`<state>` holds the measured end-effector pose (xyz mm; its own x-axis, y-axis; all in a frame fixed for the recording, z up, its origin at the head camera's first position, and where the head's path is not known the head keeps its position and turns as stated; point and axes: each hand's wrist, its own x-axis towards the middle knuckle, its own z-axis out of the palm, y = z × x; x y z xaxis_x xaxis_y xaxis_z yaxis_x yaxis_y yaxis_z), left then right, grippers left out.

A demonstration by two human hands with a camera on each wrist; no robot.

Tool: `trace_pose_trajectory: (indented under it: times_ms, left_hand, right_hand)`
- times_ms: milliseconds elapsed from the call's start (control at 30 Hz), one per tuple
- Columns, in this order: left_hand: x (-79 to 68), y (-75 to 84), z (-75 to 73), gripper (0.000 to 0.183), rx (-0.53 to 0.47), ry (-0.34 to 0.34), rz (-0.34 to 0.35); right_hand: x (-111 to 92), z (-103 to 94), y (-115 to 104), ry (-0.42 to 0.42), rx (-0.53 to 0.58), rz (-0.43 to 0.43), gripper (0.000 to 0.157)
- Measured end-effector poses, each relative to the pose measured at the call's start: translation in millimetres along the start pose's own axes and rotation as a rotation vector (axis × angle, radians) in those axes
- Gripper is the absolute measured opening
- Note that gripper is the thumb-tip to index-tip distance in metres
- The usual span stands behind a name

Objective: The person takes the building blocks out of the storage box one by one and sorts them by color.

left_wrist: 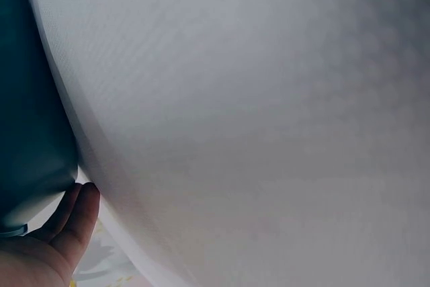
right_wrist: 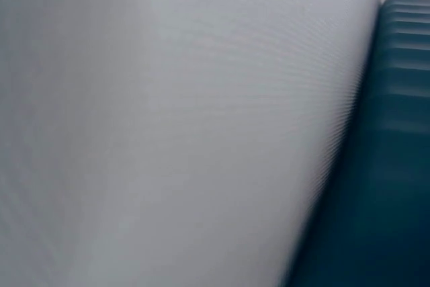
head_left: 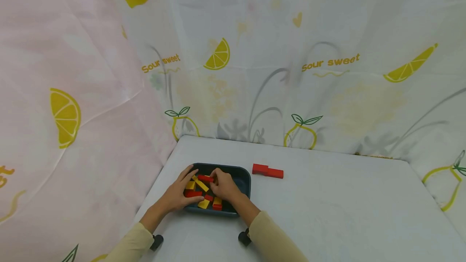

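Note:
A dark blue tray (head_left: 244,181) with rounded corners holds several red and yellow blocks. Over its left side lies my left hand (head_left: 177,193), thumb and fingers spread apart around yellow blocks (head_left: 190,185) and a red block (head_left: 193,193). In the left wrist view, fingers of the left hand (left_wrist: 57,240) reach to the tray's side (left_wrist: 33,112). Inside the tray, my right hand (head_left: 223,185) has its fingers curled and pinches the end of a red block (head_left: 205,178). The right wrist view shows the tray's ribbed outer wall (right_wrist: 396,139) but no hand.
Two red blocks (head_left: 267,171) lie end to end on the white table (head_left: 327,201), right of the tray. Lemon-printed cloth (head_left: 255,92) hangs along the table's back and left. A dark wrist camera (head_left: 244,238) sits under the right sleeve.

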<state>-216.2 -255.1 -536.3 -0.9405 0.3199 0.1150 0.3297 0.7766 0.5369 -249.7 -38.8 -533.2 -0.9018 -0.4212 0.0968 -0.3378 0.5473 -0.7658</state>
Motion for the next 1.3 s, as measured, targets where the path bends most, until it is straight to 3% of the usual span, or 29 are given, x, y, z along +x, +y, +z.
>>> trace_pose_trajectory:
  times_ms: [133, 433, 900, 1067, 1300]
  left_hand:
    - [0.4, 0.1, -0.3, 0.095, -0.01, -0.001, 0.0]
    - [0.8, -2.5, -4.5, 0.094, 0.016, 0.023, 0.001]
    - [0.0, -1.5, -0.2, 0.093, -0.01, 0.011, 0.004]
    - [0.5, -0.4, -0.4, 0.094, -0.005, 0.009, 0.004]
    - [0.4, 0.0, -0.4, 0.093, -0.005, 0.001, -0.001]
  right_hand:
    - [1.2, -1.4, -1.6, -0.007, -0.01, 0.009, 0.014]
    - [10.3, 4.1, -3.1, -0.009, -0.124, 0.0, 0.05]
    - [7.8, 9.0, -6.0, -0.104, -0.302, 0.046, 0.069]
    - [8.5, 9.5, -6.9, -0.104, -0.366, 0.051, 0.07]
    - [7.0, 9.3, -3.7, -0.055, -0.457, -0.029, 0.065]
